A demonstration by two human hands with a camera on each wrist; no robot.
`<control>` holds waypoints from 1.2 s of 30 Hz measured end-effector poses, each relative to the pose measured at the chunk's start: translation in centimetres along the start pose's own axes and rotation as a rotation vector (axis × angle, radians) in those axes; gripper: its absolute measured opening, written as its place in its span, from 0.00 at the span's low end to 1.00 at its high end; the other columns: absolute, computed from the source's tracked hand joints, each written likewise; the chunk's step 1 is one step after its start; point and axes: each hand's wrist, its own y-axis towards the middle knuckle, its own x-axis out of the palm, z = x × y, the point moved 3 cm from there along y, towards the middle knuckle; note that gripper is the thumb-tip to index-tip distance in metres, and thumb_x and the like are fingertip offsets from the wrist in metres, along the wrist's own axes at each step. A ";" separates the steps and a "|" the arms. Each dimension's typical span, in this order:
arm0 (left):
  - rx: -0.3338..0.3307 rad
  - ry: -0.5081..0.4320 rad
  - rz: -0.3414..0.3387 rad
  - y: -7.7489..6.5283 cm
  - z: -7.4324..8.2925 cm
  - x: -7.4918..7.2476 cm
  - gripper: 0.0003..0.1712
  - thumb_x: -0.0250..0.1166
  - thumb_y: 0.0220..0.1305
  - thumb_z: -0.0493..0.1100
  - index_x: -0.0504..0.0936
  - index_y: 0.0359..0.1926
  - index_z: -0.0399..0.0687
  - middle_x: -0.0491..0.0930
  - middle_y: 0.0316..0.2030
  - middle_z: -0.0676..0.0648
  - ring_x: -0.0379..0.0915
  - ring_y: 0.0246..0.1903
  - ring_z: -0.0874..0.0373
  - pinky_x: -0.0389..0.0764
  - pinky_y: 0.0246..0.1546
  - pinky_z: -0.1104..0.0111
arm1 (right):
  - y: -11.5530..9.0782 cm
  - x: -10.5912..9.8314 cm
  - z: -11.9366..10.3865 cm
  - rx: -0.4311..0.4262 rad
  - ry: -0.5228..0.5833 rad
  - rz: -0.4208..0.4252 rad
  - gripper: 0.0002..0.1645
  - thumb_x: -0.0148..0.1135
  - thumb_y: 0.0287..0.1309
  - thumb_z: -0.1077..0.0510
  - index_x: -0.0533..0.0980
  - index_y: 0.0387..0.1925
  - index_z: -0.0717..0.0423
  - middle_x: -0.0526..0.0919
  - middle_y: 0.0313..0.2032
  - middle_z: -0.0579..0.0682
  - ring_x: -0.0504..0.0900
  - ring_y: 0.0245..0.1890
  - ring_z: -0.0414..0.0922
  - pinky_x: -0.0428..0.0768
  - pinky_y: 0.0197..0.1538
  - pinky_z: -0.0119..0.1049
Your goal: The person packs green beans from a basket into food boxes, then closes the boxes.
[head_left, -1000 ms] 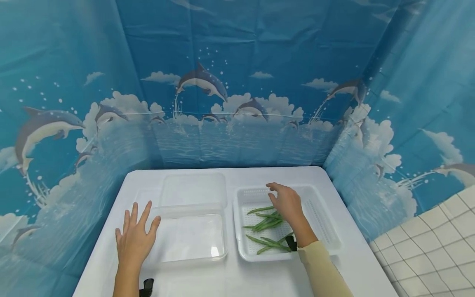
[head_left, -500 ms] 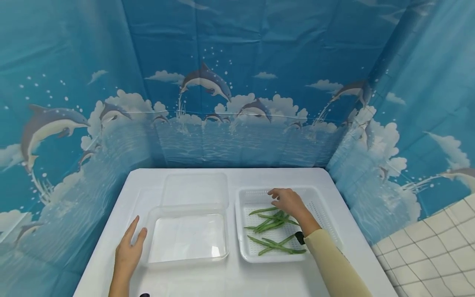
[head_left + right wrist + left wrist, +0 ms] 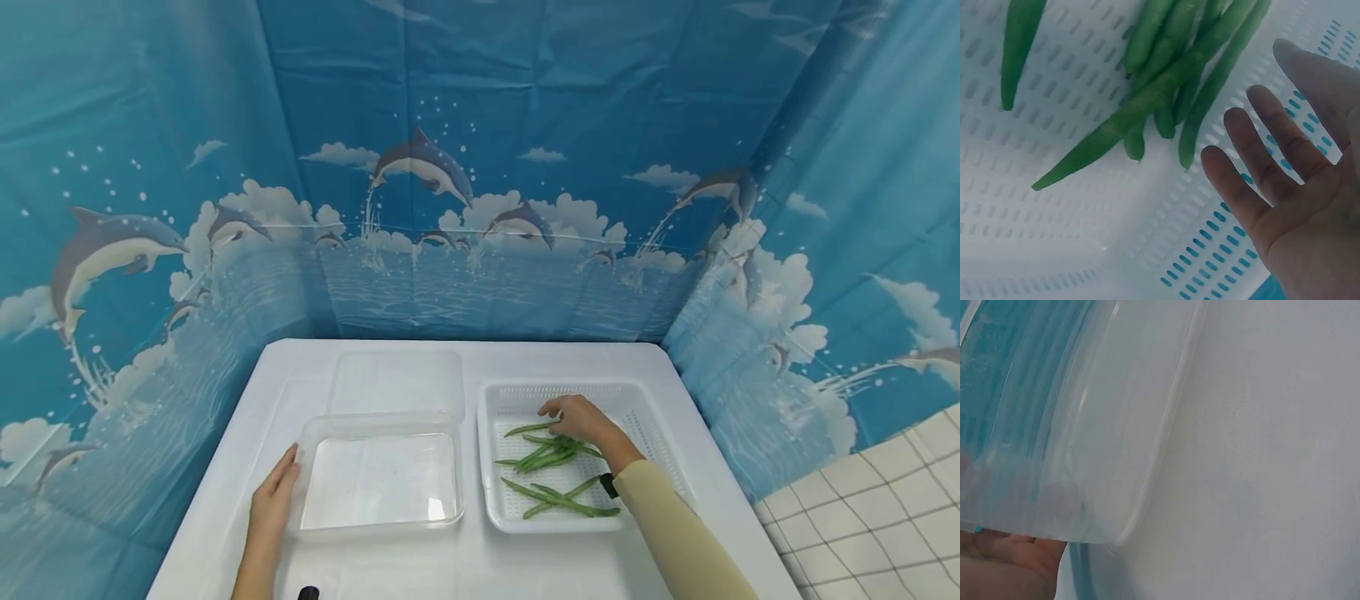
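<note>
Nearest, at the lower edge: one white table (image 3: 562,575), its top running back under everything listed; a small black fitting (image 3: 308,592), partly cut off by the frame. One left hand (image 3: 273,496), forearm reaching up from the lower edge, wrist nearly straight, set on edge along the left side of a container; fingers together and extended, thumb toward the wall. The left wrist view shows part of this hand through and below the clouded plastic, so whether the fingers press the wall or merely lie against it cannot be told for certain; no curled grip is visible. One rectangular clear container (image 3: 382,479), upright, its wall just beside that hand. One right sleeve (image 3: 678,525), pale yellow, slanting in from the lower right, with a second black fitting (image 3: 608,486) at the wrist. One white perforated basket (image 3: 551,527), to the right of the container. Green beans (image 3: 551,454), several, lying in the basket: a crossing group nearer, a bunched group farther back. One right hand (image 3: 581,419), above the farther bunch, bent downward at the wrist, fingers parted and slightly bent, grasping nothing. One flat translucent panel (image 3: 397,379), behind the container. Farthest: one blue dolphin-print curtain (image 3: 480,100), enclosing the table.
</note>
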 end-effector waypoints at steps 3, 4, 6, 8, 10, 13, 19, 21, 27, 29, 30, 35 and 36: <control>-0.012 -0.002 0.002 0.0 -0.1 0.1 0.39 0.44 0.81 0.69 0.54 0.85 0.64 0.48 0.86 0.50 0.38 0.86 0.40 0.44 0.82 0.31 | 0.2 0.5 0.4 -0.008 -0.002 -0.019 0.21 0.71 0.66 0.62 0.84 0.60 0.55 0.88 0.55 0.58 0.85 0.57 0.58 0.87 0.57 0.54; -0.015 -0.002 0.004 0.1 -0.2 0.1 0.39 0.44 0.81 0.69 0.55 0.85 0.64 0.48 0.86 0.49 0.38 0.86 0.39 0.44 0.82 0.31 | 0.2 0.6 0.5 -0.014 -0.003 -0.022 0.20 0.71 0.66 0.62 0.85 0.59 0.55 0.88 0.55 0.57 0.85 0.58 0.58 0.87 0.57 0.55; -0.022 -0.001 0.002 0.1 -0.2 0.1 0.39 0.43 0.81 0.69 0.55 0.85 0.65 0.48 0.86 0.48 0.38 0.86 0.38 0.44 0.81 0.30 | 0.2 1.0 0.8 -0.017 0.009 -0.024 0.19 0.71 0.67 0.62 0.85 0.58 0.54 0.88 0.55 0.56 0.85 0.58 0.58 0.87 0.58 0.56; -0.026 0.005 -0.003 0.2 -0.1 0.2 0.38 0.43 0.81 0.69 0.55 0.85 0.66 0.49 0.86 0.47 0.38 0.86 0.37 0.43 0.81 0.29 | 0.1 1.2 1.1 -0.013 0.017 -0.018 0.18 0.70 0.67 0.62 0.85 0.57 0.54 0.88 0.54 0.55 0.85 0.57 0.56 0.87 0.57 0.55; -0.029 0.004 -0.013 0.3 -0.1 0.2 0.38 0.44 0.82 0.68 0.55 0.85 0.66 0.49 0.86 0.46 0.38 0.86 0.36 0.43 0.81 0.28 | -0.1 1.3 1.2 -0.004 0.018 -0.009 0.16 0.70 0.67 0.62 0.86 0.55 0.53 0.88 0.53 0.55 0.85 0.55 0.55 0.87 0.56 0.55; -0.027 0.011 -0.021 0.4 -0.1 0.3 0.37 0.45 0.82 0.66 0.55 0.85 0.65 0.48 0.86 0.45 0.38 0.85 0.34 0.43 0.80 0.27 | -0.1 1.4 1.2 0.010 0.013 0.003 0.13 0.70 0.67 0.63 0.87 0.52 0.52 0.88 0.51 0.53 0.85 0.54 0.53 0.87 0.56 0.54; -0.028 0.014 -0.004 0.3 -0.2 0.1 0.37 0.46 0.82 0.66 0.56 0.85 0.66 0.49 0.85 0.44 0.39 0.85 0.34 0.44 0.80 0.27 | -0.2 1.5 1.0 0.004 -0.001 -0.016 0.08 0.70 0.68 0.61 0.88 0.46 0.52 0.91 0.48 0.49 0.88 0.51 0.52 0.89 0.55 0.52; -0.029 0.018 0.001 0.3 -0.2 -0.1 0.37 0.46 0.82 0.66 0.56 0.84 0.65 0.49 0.85 0.45 0.39 0.85 0.35 0.44 0.80 0.27 | -0.2 1.7 1.0 0.006 -0.014 -0.027 0.07 0.69 0.69 0.60 0.89 0.45 0.50 0.91 0.47 0.48 0.89 0.49 0.50 0.89 0.53 0.50; -0.030 0.016 0.001 0.2 -0.4 -0.1 0.38 0.45 0.81 0.67 0.56 0.84 0.64 0.49 0.86 0.47 0.37 0.86 0.36 0.44 0.80 0.27 | -0.3 2.1 1.1 0.022 -0.053 -0.050 0.05 0.72 0.67 0.57 0.90 0.41 0.48 0.92 0.44 0.46 0.89 0.45 0.46 0.90 0.50 0.46; -0.028 0.014 -0.002 0.2 -0.4 -0.1 0.38 0.45 0.81 0.67 0.56 0.85 0.64 0.48 0.86 0.48 0.37 0.86 0.37 0.44 0.80 0.28 | -0.4 2.1 1.1 0.033 -0.058 -0.052 0.04 0.73 0.66 0.57 0.90 0.40 0.48 0.92 0.43 0.45 0.89 0.44 0.46 0.90 0.49 0.46; -0.027 0.015 -0.002 0.2 -0.4 -0.1 0.38 0.45 0.81 0.67 0.56 0.85 0.64 0.48 0.86 0.48 0.38 0.86 0.37 0.44 0.80 0.28 | -0.4 2.1 1.0 0.036 -0.060 -0.051 0.03 0.74 0.65 0.56 0.90 0.40 0.48 0.92 0.43 0.45 0.88 0.43 0.45 0.90 0.49 0.46; -0.021 0.010 -0.002 0.3 -0.3 0.0 0.38 0.45 0.81 0.68 0.56 0.84 0.65 0.49 0.86 0.49 0.38 0.86 0.38 0.45 0.82 0.31 | -0.6 1.9 0.8 0.031 -0.065 -0.043 0.02 0.75 0.64 0.56 0.90 0.38 0.48 0.91 0.40 0.42 0.87 0.40 0.42 0.90 0.46 0.45; -0.018 0.009 -0.003 0.3 -0.3 0.0 0.38 0.45 0.81 0.68 0.56 0.84 0.65 0.49 0.86 0.49 0.38 0.86 0.38 0.45 0.82 0.31 | -0.7 1.8 0.8 0.024 -0.061 -0.043 0.02 0.74 0.65 0.56 0.90 0.37 0.48 0.91 0.39 0.43 0.86 0.38 0.41 0.89 0.45 0.44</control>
